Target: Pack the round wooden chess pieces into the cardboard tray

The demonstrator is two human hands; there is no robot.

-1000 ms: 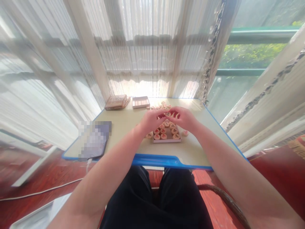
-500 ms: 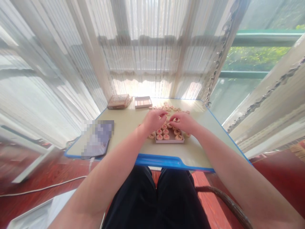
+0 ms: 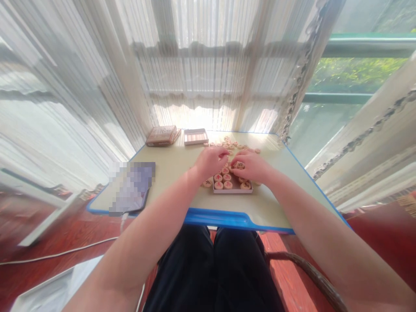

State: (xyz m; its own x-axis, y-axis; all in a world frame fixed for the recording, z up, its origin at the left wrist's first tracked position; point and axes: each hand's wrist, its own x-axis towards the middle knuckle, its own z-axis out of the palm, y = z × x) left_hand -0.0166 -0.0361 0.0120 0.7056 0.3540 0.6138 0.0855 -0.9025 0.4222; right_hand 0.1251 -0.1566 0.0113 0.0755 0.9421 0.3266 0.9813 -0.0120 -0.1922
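Note:
A shallow box stands on the table in front of me, with round wooden xiangqi pieces in it. Red-marked pieces lie along its left side, and a black-marked piece is in the near right corner. My left hand hovers over the box's far left part, fingers curled together; what they hold, if anything, is hidden. On the far right, my right hand has thumb and fingers closed on a xiangqi piece, close to another black-marked piece. The box's far edge is hidden.
Loose pieces are scattered at the table's back, and one piece lies left of the box. A second box part and a flat brown case stand far left. A phone with a cable lies at left.
My right hand has shifted slightly left with its fingers lower, around a piece at the box's far side. My left hand stays nearly in place. The view has tilted a little.

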